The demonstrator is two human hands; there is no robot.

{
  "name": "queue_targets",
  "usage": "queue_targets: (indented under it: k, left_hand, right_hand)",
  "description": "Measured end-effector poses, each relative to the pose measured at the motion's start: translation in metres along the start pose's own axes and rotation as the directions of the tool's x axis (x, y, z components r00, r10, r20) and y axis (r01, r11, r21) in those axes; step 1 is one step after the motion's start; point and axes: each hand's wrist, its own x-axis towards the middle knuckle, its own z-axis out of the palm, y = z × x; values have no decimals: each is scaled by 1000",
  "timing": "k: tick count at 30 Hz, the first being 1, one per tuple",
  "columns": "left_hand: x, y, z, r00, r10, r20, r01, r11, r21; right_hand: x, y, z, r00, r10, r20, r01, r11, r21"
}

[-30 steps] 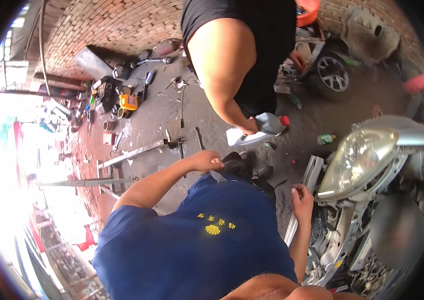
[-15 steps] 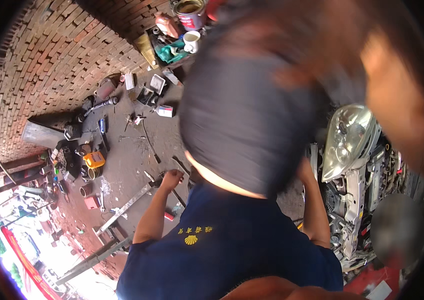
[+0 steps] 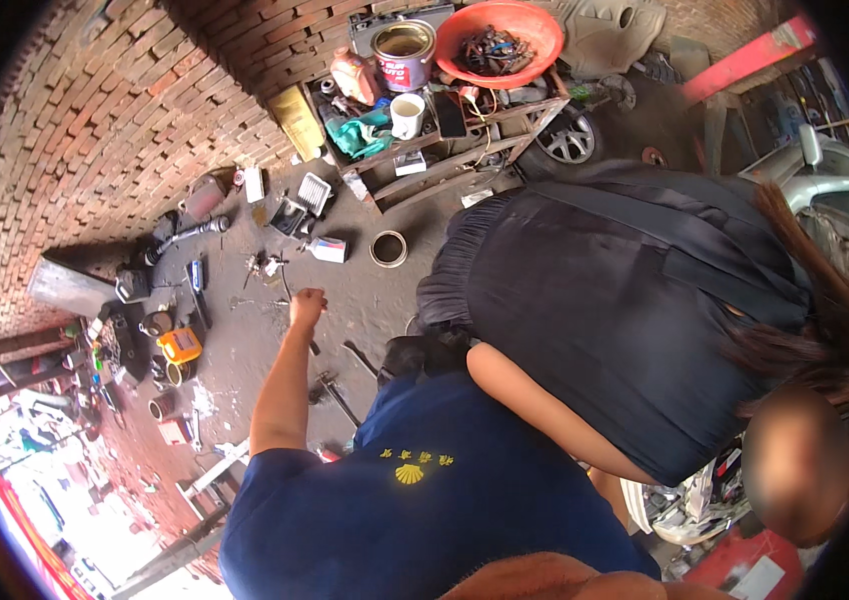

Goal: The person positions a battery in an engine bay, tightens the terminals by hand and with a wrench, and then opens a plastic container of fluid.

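My left hand [image 3: 310,303] hangs out to the left over the dirty floor, its fingers curled in and no object showing in them. Just below it, a thin black hose [image 3: 315,348] lies on the ground. Nearest to the hand on the floor are a white bottle [image 3: 330,249] and an open round tin [image 3: 389,249]. A person in black [image 3: 605,310] leans across close on my right, one bare arm [image 3: 555,415] crossing in front of my blue shirt. That body hides my right hand.
A crate-like wooden stand [image 3: 440,180] against the brick wall holds a paint can [image 3: 405,72], a red basin [image 3: 447,62] of small parts and a white mug [image 3: 408,117]. A car wheel [image 3: 570,140] stands beside it. Left lie a yellow jug [image 3: 181,346] and scattered tools.
The person in black has swung right and lower, uncovering the stand and basin and covering the car headlight. My left hand has moved farther away; my right hand is out of sight.
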Motion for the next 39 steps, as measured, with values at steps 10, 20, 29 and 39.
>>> queue_targets:
  k: [10, 20, 29, 39]
  left_hand:
    - [-23, 180, 103, 945, 267, 191, -239, 958, -159]
    - [142, 456, 269, 655, 745, 126, -736, 667, -114]
    - [368, 570, 401, 817, 540, 203, -558, 829, 36]
    - [385, 575, 446, 710, 528, 465, -700, 457, 550]
  right_hand:
    - [-6, 33, 88, 991, 119, 57, -131, 937, 323]
    - [-14, -44, 139, 948, 307, 87, -311, 830, 463]
    - [-43, -134, 132, 859, 494, 134, -486, 708, 513]
    - [-55, -184, 165, 789, 591, 168, -563, 585, 584]
